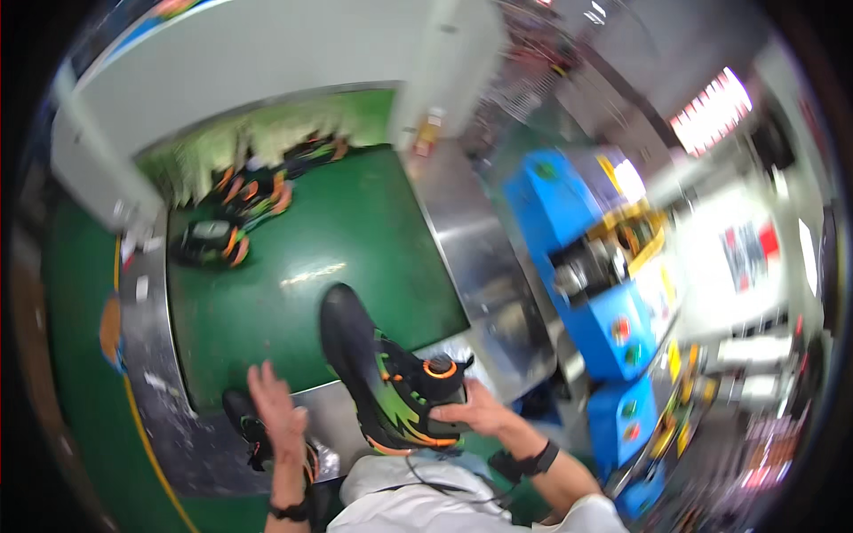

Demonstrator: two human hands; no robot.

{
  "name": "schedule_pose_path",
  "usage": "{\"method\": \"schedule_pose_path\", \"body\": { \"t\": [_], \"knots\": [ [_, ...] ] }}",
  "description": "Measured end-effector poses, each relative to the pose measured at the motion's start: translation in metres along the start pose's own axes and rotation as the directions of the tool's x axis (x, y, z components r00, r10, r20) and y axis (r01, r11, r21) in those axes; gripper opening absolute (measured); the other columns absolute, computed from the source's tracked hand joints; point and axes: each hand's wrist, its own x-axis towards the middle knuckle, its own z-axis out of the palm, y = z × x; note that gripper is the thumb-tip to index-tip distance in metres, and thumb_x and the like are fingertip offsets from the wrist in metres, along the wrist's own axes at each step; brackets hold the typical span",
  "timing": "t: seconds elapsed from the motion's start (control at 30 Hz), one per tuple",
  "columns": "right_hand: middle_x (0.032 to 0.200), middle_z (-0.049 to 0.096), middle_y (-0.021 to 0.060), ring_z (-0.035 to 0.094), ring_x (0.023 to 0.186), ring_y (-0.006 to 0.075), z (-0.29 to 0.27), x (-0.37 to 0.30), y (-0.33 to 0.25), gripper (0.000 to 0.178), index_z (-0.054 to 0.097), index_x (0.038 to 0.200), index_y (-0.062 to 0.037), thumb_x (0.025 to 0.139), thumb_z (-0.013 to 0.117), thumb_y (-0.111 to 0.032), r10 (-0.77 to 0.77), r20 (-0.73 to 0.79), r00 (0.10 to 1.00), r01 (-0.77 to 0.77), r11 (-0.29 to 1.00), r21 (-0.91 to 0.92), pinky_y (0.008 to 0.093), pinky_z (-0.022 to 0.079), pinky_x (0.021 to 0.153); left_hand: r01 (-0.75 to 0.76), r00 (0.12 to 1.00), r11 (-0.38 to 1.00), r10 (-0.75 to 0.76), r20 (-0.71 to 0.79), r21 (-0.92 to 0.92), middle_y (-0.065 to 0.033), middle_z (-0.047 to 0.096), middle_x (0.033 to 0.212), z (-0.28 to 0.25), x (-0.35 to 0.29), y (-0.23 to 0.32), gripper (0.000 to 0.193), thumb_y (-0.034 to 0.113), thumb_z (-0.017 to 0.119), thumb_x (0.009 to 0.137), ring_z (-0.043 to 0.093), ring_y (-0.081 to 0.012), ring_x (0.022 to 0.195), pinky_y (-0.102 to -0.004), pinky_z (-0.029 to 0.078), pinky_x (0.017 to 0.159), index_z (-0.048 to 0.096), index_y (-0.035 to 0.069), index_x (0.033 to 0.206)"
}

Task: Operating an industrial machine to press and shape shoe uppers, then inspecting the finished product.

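Note:
A black shoe with green and orange accents (391,382) is held up in front of my body, its toe pointing away and a little left. My right hand (475,410) grips it at the heel end, thumb over the side. To the left, my left hand (277,410) is raised with its fingers apart and nothing in them. Just beside and beneath that hand lies a second dark shoe (242,416) at the near edge of the work surface, partly hidden by the hand and wrist.
A green conveyor belt (355,240) with metal side rails (480,258) leads to a grey-white housing (284,53). Several more black and orange shoes (253,195) lie at its far left by the opening. Blue machines (613,329) stand on the right.

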Motion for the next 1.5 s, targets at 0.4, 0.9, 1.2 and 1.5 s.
{"method": "schedule_pose_path", "body": {
  "t": [0.4, 0.9, 1.2, 1.5],
  "knots": [
    [0.115, 0.061, 0.0043, 0.056, 0.101, 0.0111, -0.095, -0.276, 0.119, 0.056, 0.051, 0.126, 0.0011, 0.078, 0.077, -0.012, -0.534, -0.434, 0.725, 0.597, 0.802, 0.01, 0.0296, 0.047, 0.092, -0.01, 0.561, 0.996, -0.07, 0.825, 0.091, -0.0145, 0.05, 0.13, 0.267, -0.174, -0.033, 0.082, 0.036, 0.072, 0.081, 0.053, -0.0239, 0.117, -0.0365, 0.048, 0.092, 0.031, -0.002, 0.141],
    [0.09, 0.063, 0.0106, 0.065, 0.077, 0.0231, -0.191, -0.619, 0.31, 0.035, 0.058, 0.101, -0.0023, 0.066, 0.059, 0.0, 0.032, -0.993, -0.113, 0.935, 0.34, -0.095, 0.036, 0.056, 0.066, -0.489, 0.166, 0.695, -0.519, 0.838, 0.527, -0.0222, 0.058, 0.113, 0.752, -0.513, -0.233, 0.08, 0.017, 0.074, 0.064, 0.058, -0.0311, 0.104, -0.0392, 0.047, 0.088, 0.037, -0.006, 0.132],
    [0.097, 0.061, 0.0099, 0.064, 0.082, 0.0225, -0.215, -0.682, 0.316, 0.045, 0.054, 0.112, -0.0038, 0.068, 0.061, -0.004, 0.072, -0.946, -0.315, 0.898, 0.345, -0.273, 0.0353, 0.055, 0.07, -0.655, -0.083, 0.689, -0.472, 0.877, 0.309, -0.014, 0.06, 0.096, 0.82, -0.522, -0.273, 0.048, 0.002, 0.064, 0.064, 0.061, -0.0221, 0.088, -0.0352, 0.051, 0.071, 0.054, 0.002, 0.111],
    [0.104, 0.059, 0.0092, 0.063, 0.086, 0.0219, -0.183, -0.632, 0.246, 0.056, 0.05, 0.124, -0.0053, 0.069, 0.063, -0.009, 0.123, -0.973, -0.193, 0.86, 0.5, -0.108, 0.0347, 0.055, 0.073, 0.457, -0.091, 0.658, -0.635, 0.767, 0.598, -0.0071, 0.061, 0.093, 0.555, -0.364, -0.084, 0.055, 0.001, 0.067, 0.057, 0.06, -0.0168, 0.082, -0.0309, 0.052, 0.071, 0.053, 0.002, 0.11]
  ]
}}
